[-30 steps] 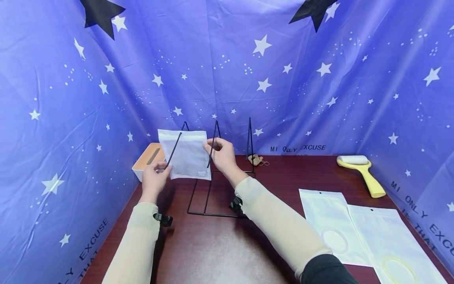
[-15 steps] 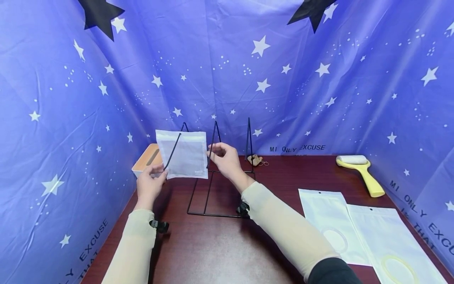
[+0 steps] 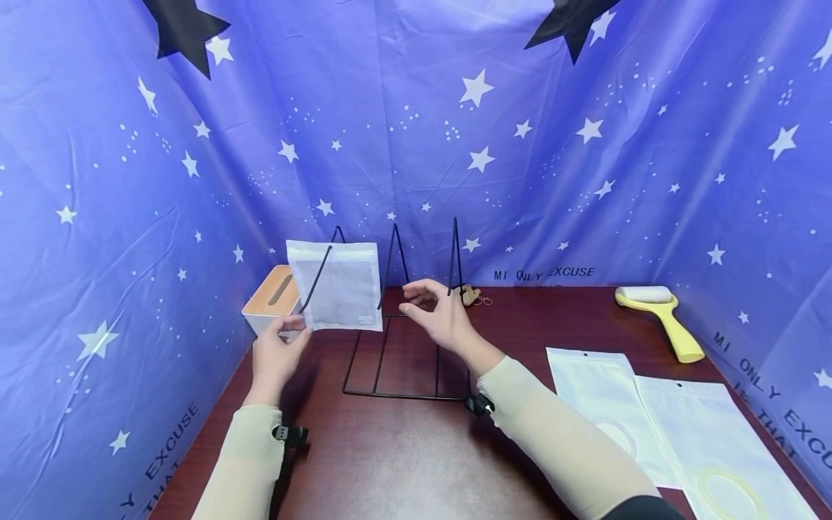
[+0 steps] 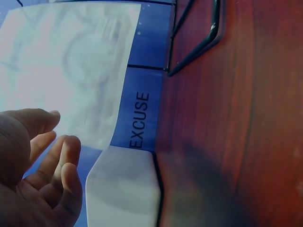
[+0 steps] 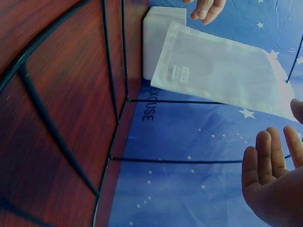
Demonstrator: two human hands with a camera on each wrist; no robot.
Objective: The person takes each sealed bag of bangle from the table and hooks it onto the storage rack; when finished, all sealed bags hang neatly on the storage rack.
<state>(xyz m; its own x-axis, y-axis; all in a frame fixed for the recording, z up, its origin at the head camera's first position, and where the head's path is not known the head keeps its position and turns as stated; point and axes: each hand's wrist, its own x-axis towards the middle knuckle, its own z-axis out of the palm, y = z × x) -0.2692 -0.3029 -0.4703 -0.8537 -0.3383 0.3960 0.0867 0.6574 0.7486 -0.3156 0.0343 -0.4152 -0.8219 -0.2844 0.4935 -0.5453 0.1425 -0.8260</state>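
Note:
A small white zip pouch is held up in the left slot of a black wire rack, with one slanted wire crossing its front. My left hand is by the pouch's lower left corner, its fingers loosely bent. In the left wrist view, thumb and fingers stand apart with nothing pinched between them. Over the rack's right part is my right hand, fingers relaxed and holding nothing. The right wrist view shows the pouch tilted between the wires, beyond that hand's fingers.
Behind the left hand stands a white tissue box with a wooden lid. A small tan object lies behind the rack. To the right are a yellow lint roller and two larger white pouches. A starry blue curtain surrounds the table.
My right hand has let go of the pouch's right edge and moved right across the rack. My left hand has drawn slightly down and left. The pouch stays in the rack.

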